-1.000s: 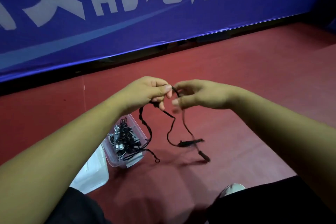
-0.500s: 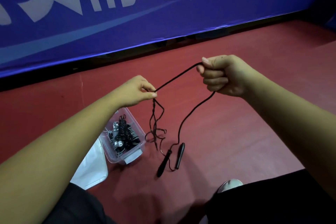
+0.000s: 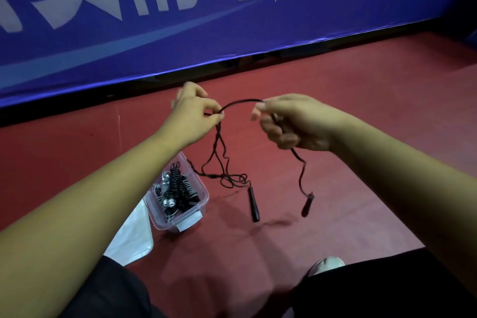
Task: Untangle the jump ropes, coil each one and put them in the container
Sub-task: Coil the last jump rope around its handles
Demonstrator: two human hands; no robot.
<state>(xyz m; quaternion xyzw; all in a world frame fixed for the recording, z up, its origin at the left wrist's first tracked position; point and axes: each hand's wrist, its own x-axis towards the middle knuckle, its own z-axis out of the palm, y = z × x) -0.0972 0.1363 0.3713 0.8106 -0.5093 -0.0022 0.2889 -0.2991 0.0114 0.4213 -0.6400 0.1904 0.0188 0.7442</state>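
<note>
A thin black jump rope arcs in a short span between the left hand, which pinches it, and the right hand, whose fingers curl round it. Below the left hand several strands hang twisted together and end in a tangle of small loops just right of the container. One black handle slants down from that tangle. From the right hand a single wavy strand drops to the second handle. The container, a clear plastic tub, stands open on the red floor and holds coiled ropes, black and grey.
</note>
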